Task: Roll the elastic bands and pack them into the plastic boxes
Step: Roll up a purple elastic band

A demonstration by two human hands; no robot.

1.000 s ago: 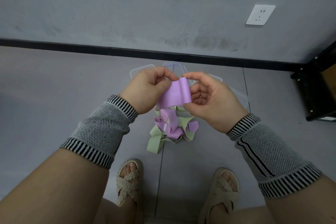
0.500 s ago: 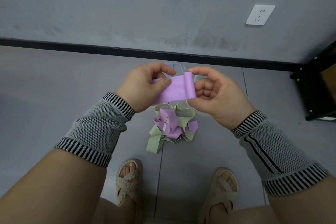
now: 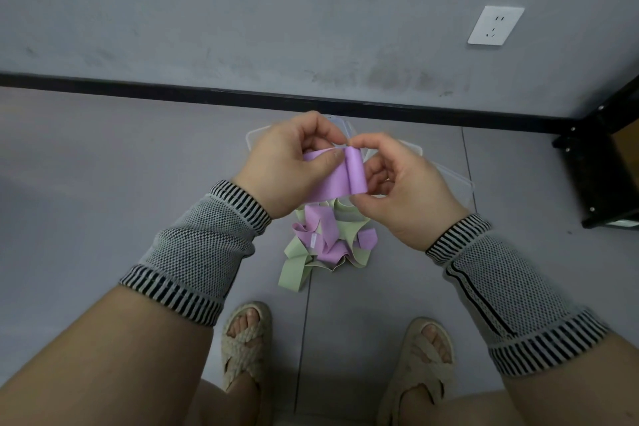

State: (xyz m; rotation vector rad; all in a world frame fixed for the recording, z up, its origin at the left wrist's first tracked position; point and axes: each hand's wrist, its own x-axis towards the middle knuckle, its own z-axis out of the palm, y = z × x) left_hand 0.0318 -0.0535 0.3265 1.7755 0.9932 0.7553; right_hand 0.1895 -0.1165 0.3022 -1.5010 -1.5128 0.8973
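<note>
Sandals (image 3: 246, 344) sat nearest me on the grey floor (image 3: 103, 183). Beyond them I saw a loose pile of purple and green bands (image 3: 323, 239). Above it, my left hand (image 3: 294, 166) pinched the flat end of a purple band (image 3: 337, 178), and my right hand (image 3: 401, 183) gripped its rolled end between thumb and fingers. Clear plastic boxes (image 3: 446, 173) lay just behind the 2 hands, near the wall (image 3: 242, 10).
</note>
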